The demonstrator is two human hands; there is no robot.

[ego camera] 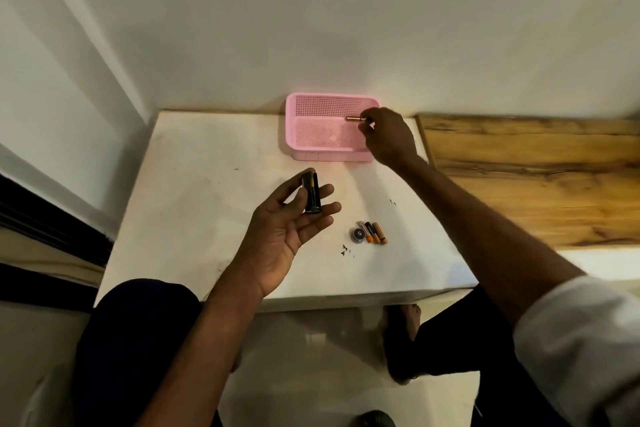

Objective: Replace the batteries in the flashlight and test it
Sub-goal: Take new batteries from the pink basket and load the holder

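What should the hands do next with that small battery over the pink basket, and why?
Probably carry the copper-coloured battery, pinched by the right hand over the pink mesh plastic basket, across to the black cylindrical battery holder held in the left hand; only one battery shows in it.
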